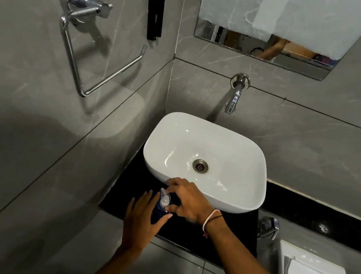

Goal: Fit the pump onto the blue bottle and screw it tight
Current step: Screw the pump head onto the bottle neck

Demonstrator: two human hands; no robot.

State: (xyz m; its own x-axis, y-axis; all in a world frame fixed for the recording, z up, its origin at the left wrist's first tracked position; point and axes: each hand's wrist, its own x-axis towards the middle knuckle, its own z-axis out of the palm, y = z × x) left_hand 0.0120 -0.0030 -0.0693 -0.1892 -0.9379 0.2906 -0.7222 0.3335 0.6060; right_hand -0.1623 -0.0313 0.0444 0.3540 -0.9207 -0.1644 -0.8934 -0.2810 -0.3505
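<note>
Left hand, fingers curled, is wrapped around the small blue plastic bottle standing on the black stone counter just before the white ceramic basin. Right hand is closed by its fingertips on the clear pump atop the bottle.

Blue bottle: stands on the black counter, just in front of the white basin's near-left corner.
Pump: pale, on top of the bottle, nozzle pointing toward the basin.
Left hand: wraps the bottle's body from the side away from the basin.
Right hand: fingers pinch around the pump from above; wristbands on the wrist.
Tap: on the wall behind the basin.
</note>
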